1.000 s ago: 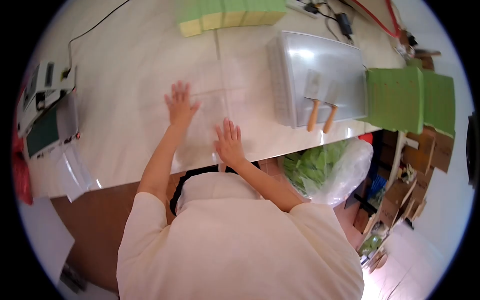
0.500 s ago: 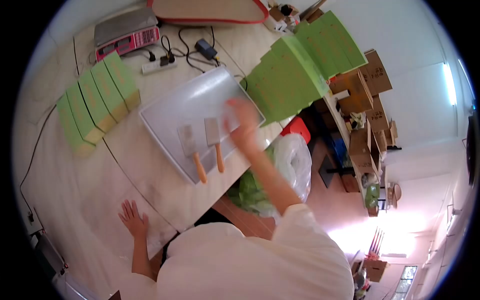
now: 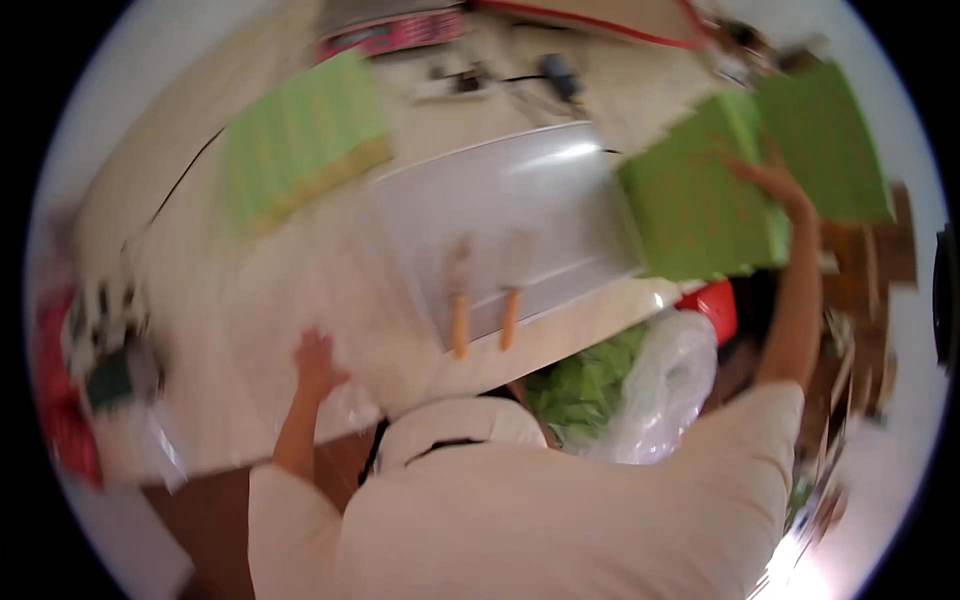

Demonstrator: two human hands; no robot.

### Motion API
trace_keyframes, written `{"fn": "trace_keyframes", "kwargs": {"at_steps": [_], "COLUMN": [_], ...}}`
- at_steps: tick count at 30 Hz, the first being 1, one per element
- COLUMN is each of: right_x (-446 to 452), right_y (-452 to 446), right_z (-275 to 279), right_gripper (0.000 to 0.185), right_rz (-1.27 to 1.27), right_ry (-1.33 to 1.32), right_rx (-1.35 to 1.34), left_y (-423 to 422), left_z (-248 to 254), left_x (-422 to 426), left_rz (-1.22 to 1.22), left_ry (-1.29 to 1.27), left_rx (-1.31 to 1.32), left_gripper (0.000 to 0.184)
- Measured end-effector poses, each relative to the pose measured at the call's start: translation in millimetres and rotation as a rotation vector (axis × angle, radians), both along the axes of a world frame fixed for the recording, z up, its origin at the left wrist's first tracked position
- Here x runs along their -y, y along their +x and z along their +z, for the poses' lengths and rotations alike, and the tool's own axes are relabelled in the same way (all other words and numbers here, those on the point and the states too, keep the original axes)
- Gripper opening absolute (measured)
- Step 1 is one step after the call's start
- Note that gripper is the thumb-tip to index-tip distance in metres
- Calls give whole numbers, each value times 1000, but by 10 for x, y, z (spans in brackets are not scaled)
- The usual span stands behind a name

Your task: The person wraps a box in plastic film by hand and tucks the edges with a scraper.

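My left hand [image 3: 318,364] rests on the table with its fingers spread and nothing in it. At the right, my right hand [image 3: 780,185] reaches over the stacked green boxes [image 3: 690,200], its fingers apart though blurred. I cannot tell whether it touches them. More green boxes [image 3: 825,145] stand just beyond that hand. Between my hands lies a shallow grey-white tray [image 3: 520,190]. Two flat-bladed scrapers with wooden handles lie in its near part, the left scraper [image 3: 460,325] and the right scraper [image 3: 510,318], their handles toward me.
A row of green boxes [image 3: 310,140] sits left of the tray, below a pink-and-grey scale [image 3: 390,35]. A power strip [image 3: 450,88] and adapter [image 3: 560,78] lie behind it. Below the table's edge are a clear plastic bag [image 3: 660,385] with green contents and a red container [image 3: 710,308].
My right hand has moved from above the tray to the green boxes at the right. The camera view has turned and shifted. My left hand stays spread on the table.
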State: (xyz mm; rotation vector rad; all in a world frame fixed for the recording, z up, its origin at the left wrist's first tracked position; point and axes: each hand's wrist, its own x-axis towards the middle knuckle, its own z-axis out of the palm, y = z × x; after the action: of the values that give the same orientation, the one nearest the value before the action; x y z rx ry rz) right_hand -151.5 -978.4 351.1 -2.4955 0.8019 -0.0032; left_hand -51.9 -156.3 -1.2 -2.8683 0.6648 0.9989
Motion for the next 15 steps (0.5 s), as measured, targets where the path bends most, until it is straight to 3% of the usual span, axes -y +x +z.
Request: {"fn": "trace_keyframes", "kwargs": {"at_steps": [2,3,8,10,12,13,15], "right_x": [123,157,137,-584,-1734,-2451,-3664], "right_y": [-48,-69,-2,-65,-16,26,128], "right_z": [-132,-146,-90,212,389,463,422], "right_gripper": [98,98,99,97,92,93,103], "right_rz": [-18,78,56,141,184,246,425], "right_ry": [105,98,-261,-497,-406,-438,-475], "right_rx": [83,155,200,366,485,502,556], "left_y": [-47,-1,-143,-188,-202,-211,-251], "left_z": [-81,47,-170,-276,-294,-329,-395], "left_x": [-108,29,-65,-38,-8,-6,-36], "left_rz": [8,38,45,29,188,175,363], "left_ry": [-125,-40,-200,-322,-466,-481,-822], "left_rx": [47,3,238,360,497,489,336], "left_gripper": [105,105,99,97,76,76,65]}}
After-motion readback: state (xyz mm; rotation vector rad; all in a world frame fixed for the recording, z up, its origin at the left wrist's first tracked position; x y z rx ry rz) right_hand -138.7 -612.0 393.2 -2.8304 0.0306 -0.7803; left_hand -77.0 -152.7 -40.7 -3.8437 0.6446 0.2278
